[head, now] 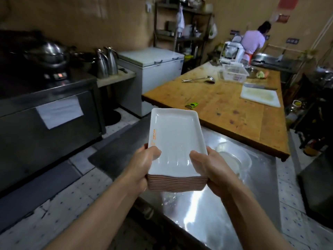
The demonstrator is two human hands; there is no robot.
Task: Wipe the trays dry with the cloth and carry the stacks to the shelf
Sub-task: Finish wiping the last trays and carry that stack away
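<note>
Kitchen: steel counter (239, 201) below, its left edge running along an open tiled aisle (59, 201); wood table (225, 109) butts the counter's far end. Stack of trays (175, 147) held in the air over the counter's left edge, top tray white, inside bare. L hand (142, 166) grips the near-left corner, R hand (210, 168) the near-right, thumbs on the rim. White basket (234, 73) and ladle (200, 79) on the table; basket contents can't tell. Shelf rack (182, 31) at the back wall
</note>
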